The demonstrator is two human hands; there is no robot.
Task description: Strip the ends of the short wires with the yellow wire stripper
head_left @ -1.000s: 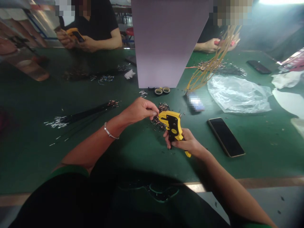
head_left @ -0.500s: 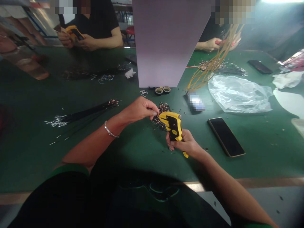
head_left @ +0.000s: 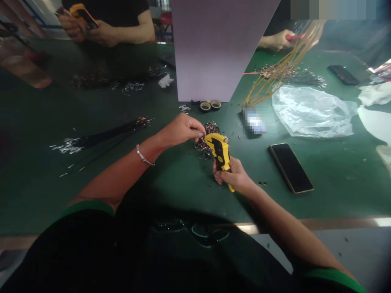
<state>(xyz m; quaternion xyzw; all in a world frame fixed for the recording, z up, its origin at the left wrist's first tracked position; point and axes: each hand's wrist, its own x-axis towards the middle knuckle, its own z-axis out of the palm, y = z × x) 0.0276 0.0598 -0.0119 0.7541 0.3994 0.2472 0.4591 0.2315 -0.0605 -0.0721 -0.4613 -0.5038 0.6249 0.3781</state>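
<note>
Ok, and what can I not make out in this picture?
Head view: anything the left hand pinches; too small, fingers cover it.
Head view: part of the yellow-and-black hand tool, covered by the right hand.
Head view: the top of the tall pale-purple panel, cut off by the upper edge.

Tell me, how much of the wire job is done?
Some looks done: small bits lie piled beside the yellow tool. In hand: the right hand grips that tool, the left hand pinches at its tip. Maybe left: the bundle of black wires, but I can't tell which are finished.
</note>
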